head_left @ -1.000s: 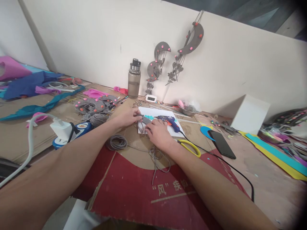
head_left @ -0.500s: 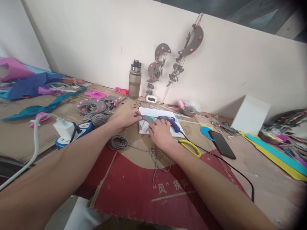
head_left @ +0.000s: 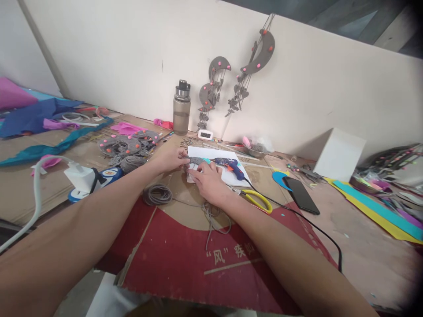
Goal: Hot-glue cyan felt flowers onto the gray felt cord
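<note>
Right hand (head_left: 209,182) has shifted in toward left hand (head_left: 170,159). Grey piece (head_left: 195,160) sits between the fingers, over white sheet (head_left: 228,154). Left fingers pinch its left end; right fingers curl at its near side, can't tell if gripping. For good control: light steady left pinch, piece flat, right knuckles off the tip of glue gun (head_left: 236,168), just right of them. Forearms converge, palms down. Cord coil (head_left: 157,194) nearer than left fingers.
</note>
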`<state>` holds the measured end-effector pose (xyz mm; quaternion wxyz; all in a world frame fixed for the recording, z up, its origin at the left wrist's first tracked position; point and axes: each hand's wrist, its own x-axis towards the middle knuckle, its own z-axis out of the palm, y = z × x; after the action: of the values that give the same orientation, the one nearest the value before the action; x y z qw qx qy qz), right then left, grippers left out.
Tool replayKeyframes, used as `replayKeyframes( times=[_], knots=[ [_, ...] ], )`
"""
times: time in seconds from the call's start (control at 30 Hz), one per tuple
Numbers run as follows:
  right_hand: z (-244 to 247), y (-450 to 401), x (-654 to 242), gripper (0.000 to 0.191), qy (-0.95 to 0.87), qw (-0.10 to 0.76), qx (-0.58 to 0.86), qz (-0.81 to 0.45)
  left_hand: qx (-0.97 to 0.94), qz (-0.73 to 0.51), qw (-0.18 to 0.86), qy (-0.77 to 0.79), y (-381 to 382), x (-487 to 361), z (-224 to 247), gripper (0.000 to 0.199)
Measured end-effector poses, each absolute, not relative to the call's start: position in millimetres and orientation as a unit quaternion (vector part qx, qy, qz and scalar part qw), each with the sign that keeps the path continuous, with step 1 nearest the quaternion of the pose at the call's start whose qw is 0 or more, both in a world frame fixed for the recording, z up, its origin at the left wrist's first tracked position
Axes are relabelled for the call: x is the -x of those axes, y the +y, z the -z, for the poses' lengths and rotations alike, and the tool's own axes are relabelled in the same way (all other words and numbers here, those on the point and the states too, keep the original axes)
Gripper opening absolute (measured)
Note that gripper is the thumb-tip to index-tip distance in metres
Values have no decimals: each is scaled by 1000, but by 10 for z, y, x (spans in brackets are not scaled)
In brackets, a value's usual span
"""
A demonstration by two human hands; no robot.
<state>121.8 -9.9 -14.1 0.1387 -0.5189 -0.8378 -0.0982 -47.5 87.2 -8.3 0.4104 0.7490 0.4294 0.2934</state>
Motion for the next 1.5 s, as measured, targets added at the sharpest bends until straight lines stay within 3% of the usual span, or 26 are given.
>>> replayKeyframes(
  times=[0.4, 0.6, 0.7, 0.83, 1.0, 1.17, 1.37, 1.5],
  knots=[
    [169, -79, -1294, 25, -825, 193, 524, 79, -814, -175, 339, 438, 863, 592, -25, 20],
    [174, -74, -1305, 23, -822, 204, 528, 70, -815, -213, 207, 497, 842, 623, -141, 20],
    [173, -78, -1301, 22, -820, 202, 531, 69, -830, -258, 271, 413, 786, 580, -167, 22],
    [160, -81, -1301, 21, -815, 197, 540, 72, -835, -183, 360, 372, 738, 529, -127, 23],
    [153, -66, -1313, 18, -811, 192, 547, 79, -833, -139, 323, 428, 790, 588, -97, 14],
    [172, -57, -1311, 16, -804, 196, 555, 84, -838, -163, 205, 478, 812, 639, -171, 21],
    [72, -95, -1303, 20, -793, 234, 556, 89, -825, -306, 180, 440, 736, 465, -146, 24],
    [9, -92, -1330, 26, -796, 239, 549, 85, -859, -286, 218, 365, 752, 391, -6, 22]
  ],
)
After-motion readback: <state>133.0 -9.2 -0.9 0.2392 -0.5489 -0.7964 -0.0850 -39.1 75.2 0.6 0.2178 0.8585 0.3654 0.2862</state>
